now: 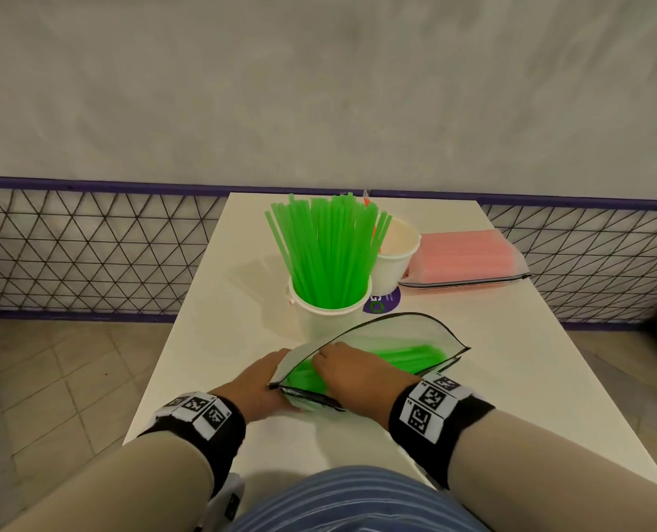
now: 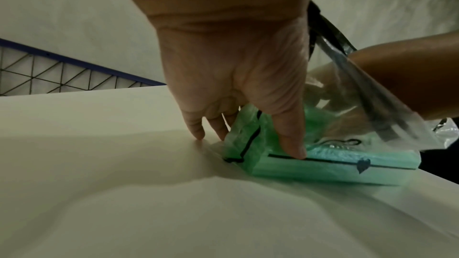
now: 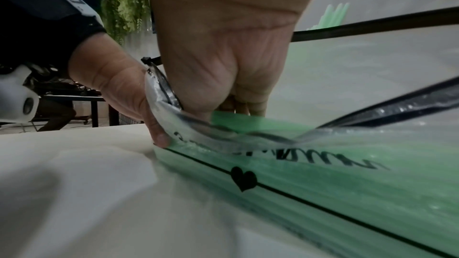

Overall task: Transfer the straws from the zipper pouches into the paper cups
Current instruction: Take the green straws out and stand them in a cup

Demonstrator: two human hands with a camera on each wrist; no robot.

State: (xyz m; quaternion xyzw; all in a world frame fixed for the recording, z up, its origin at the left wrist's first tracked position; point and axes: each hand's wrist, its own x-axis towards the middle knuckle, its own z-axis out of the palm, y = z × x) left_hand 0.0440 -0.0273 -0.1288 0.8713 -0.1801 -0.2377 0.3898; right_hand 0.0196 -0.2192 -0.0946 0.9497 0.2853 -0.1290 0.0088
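Note:
A clear zipper pouch (image 1: 415, 332) lies open near the front of the white table (image 1: 211, 359), with green straws (image 1: 415, 357) still inside. My left hand (image 1: 257, 382) grips the pouch's left end, thumb (image 2: 290, 144) on top and fingers behind it. My right hand (image 1: 349, 372) is inside the pouch mouth, fingers curled round a bunch of the green straws (image 3: 248, 121). Behind the pouch a white paper cup (image 1: 330, 316) stands full of upright green straws (image 1: 326, 247). An empty paper cup (image 1: 396, 255) stands to its right. A shut pouch of pink straws (image 1: 468, 259) lies at the back right.
A round purple sticker (image 1: 382, 301) lies on the table between the cups. A purple-framed wire mesh fence (image 1: 89, 247) runs behind the table, under a grey wall. Tiled floor shows to the left of the table's edge.

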